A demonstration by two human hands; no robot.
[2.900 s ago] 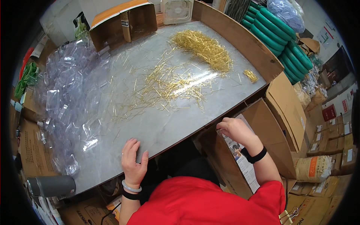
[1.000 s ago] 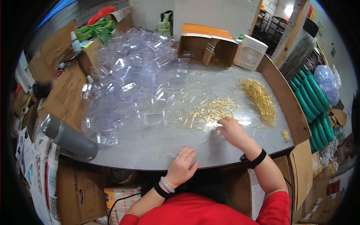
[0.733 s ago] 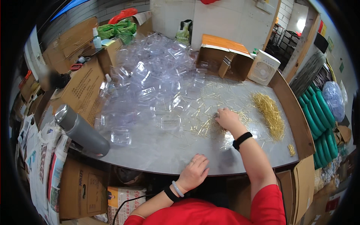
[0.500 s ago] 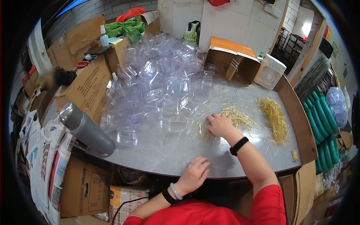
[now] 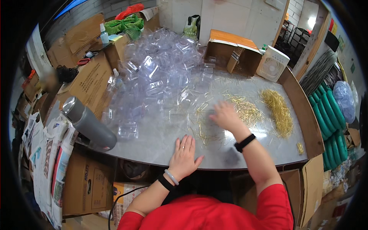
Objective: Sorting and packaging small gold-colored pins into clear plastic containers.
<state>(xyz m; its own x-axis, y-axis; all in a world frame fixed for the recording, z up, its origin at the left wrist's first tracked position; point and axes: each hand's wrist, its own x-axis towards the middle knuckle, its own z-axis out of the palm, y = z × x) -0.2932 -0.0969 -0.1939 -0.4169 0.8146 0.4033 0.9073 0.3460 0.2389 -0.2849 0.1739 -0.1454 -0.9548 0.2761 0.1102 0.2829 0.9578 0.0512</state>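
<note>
- The head view looks from the wearer's own head, the left lens of a side-by-side pair, upright and unmirrored.
- It faces down and ahead across the gray table (image 5: 161, 151), bowed by the fisheye along its near side.
- Nearest is the red shirt (image 5: 207, 214) at six o'clock.
- At middle range lie the left hand (image 5: 184, 156) at six and right hand (image 5: 227, 117) at three.
- Far ahead, a white wall (image 5: 226, 17) stands between twelve and one.
</note>
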